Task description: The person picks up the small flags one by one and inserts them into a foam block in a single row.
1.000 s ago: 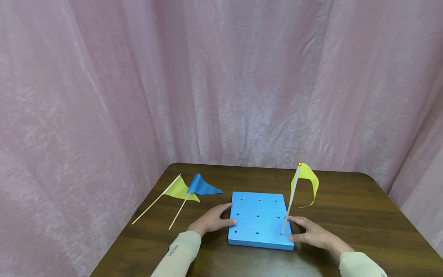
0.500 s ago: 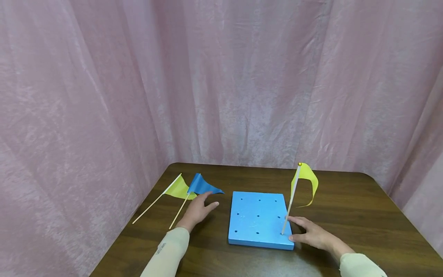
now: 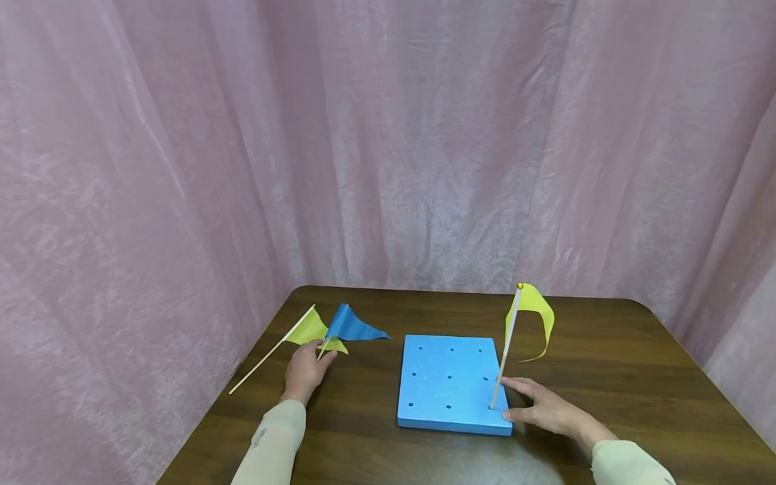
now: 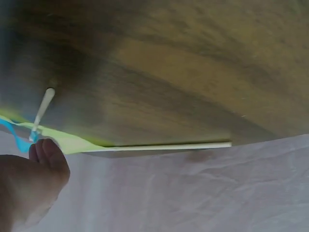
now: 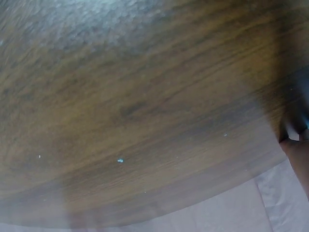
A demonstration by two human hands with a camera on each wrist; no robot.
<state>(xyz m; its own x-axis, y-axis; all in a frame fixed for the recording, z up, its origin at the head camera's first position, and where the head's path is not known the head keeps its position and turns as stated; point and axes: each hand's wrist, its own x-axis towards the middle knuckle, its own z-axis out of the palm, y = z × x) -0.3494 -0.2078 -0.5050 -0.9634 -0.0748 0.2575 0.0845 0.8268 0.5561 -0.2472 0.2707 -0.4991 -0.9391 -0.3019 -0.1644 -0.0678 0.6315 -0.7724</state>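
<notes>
Left hand (image 3: 306, 369) farther forward, right hand (image 3: 547, 408) spread.

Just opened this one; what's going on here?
A person's left hand is at the stick of the blue flag; whether it grips is unclear. The right hand touches the right edge of the blue board. One yellow flag stands in the board's near right hole; another yellow flag lies on the table, partly under the blue one.

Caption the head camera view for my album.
Left hand at a blue flag, right hand touching the board where a yellow flag stands.
</notes>
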